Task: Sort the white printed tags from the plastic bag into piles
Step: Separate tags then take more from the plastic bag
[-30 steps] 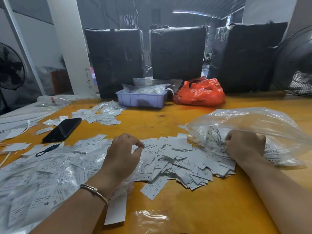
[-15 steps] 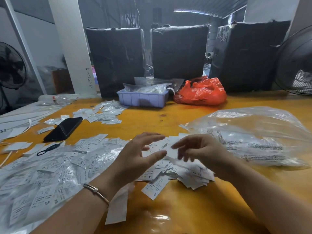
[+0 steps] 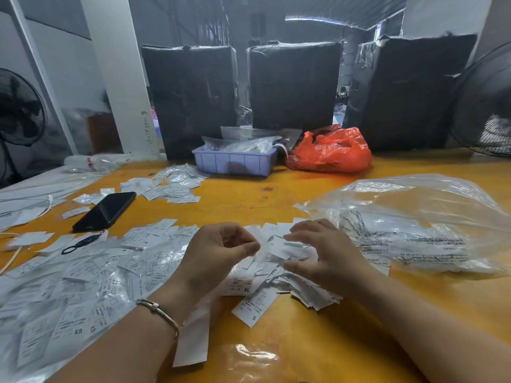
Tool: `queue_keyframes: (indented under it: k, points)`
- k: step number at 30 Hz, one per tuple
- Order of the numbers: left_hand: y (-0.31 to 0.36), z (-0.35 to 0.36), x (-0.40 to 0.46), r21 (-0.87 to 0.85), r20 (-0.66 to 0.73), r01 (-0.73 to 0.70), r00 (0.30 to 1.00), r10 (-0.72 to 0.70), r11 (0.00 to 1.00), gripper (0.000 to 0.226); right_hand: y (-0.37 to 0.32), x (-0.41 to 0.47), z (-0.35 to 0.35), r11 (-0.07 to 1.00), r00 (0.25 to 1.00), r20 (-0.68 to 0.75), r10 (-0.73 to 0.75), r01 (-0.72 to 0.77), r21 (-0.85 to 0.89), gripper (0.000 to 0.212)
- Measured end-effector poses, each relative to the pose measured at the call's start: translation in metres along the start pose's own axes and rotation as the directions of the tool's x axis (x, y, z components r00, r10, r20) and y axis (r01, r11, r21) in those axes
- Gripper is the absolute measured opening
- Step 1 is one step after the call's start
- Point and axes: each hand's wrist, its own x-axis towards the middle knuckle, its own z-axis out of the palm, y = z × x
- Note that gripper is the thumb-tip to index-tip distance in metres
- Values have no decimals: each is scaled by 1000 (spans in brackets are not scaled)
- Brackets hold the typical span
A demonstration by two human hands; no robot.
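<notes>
A loose heap of white printed tags [image 3: 304,294] lies on the yellow table [image 3: 276,197] in front of me, with XL and S showing on the near ones. My right hand [image 3: 329,258] hovers over the heap, fingers and thumb curled round a few blurred tags. My left hand [image 3: 221,252] is just left of it, fingers curled, thumb and forefinger pinching what looks like one tag's edge. The clear plastic bag [image 3: 414,217] lies crumpled at the right with a few tags inside. A wide spread of tags [image 3: 83,286], some marked XS, covers the left. A smaller pile [image 3: 171,186] lies farther back.
A black phone [image 3: 106,210] and a black ring tool [image 3: 80,244] lie at the left. A blue tray [image 3: 235,161] and a red plastic bag [image 3: 329,153] stand at the back, before black wrapped bales [image 3: 190,98]. Fans stand at the far left [image 3: 19,111] and far right [image 3: 489,106].
My right hand left the plastic bag and came to the middle heap. My left hand lifted off the tags, reached toward the right hand, and has now curled its fingers.
</notes>
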Motion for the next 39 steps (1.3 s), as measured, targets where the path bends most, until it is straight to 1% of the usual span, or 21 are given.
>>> queue_keyframes:
  k: [1,3,6,10,12,14,16,18,21,23,25,28,31,34,37,39]
  points:
    - [1,0,0,-10,1,2,1000,-2,1000,7,0,1,3,1000,1000,-2,3,-3,-15,50]
    - [1,1,-1,-13,2,4,1000,-4,1000,12,1,3,6,1000,999,-44,15,-14,10,38]
    - [1,2,-1,3,6,5,1000,-5,1000,13,1,3,7,986,990,-136,37,-14,163,14]
    - [2,2,0,4,20,-7,1000,6,1000,11,2,2,1,943,968,-242,62,23,333,6]
    - [2,1,-1,-16,27,-12,1000,12,1000,11,1,2,-4,867,952,-273,137,18,498,6]
    - [3,1,-1,-25,13,-14,1000,14,1000,11,2,2,-8,730,939,-246,239,-7,683,13]
    - [3,0,-2,-27,-2,-17,1000,17,999,9,3,2,-10,585,934,-183,307,-34,810,15]
    - [4,0,-2,-20,-4,-31,1000,31,999,9,4,2,-11,485,933,-115,342,-71,871,16]
    - [5,1,-3,-33,8,-47,999,47,998,8,1,2,-13,414,939,-65,338,-86,906,23]
    - [6,2,-3,-36,19,-61,998,62,997,6,-3,1,-15,402,951,-54,304,-77,912,21]
    - [6,2,-3,-45,30,-72,997,73,996,6,-6,0,-19,399,960,-75,269,-40,916,17]
    - [7,2,-3,-52,57,-86,994,89,995,7,-13,-3,-26,476,960,-187,207,68,877,9]
    - [7,1,-4,-55,87,-101,991,106,993,8,-20,-7,-32,533,962,-260,84,177,827,13]
    - [6,2,-4,-35,94,-123,988,125,992,10,-28,-9,-37,554,966,-259,-20,226,801,17]
    - [6,2,-4,-26,109,-134,985,137,991,11,-32,-10,-40,612,973,-225,-61,214,761,21]
    - [7,2,-4,-31,127,-137,982,140,990,15,-32,-11,-41,654,977,-201,-70,197,731,20]
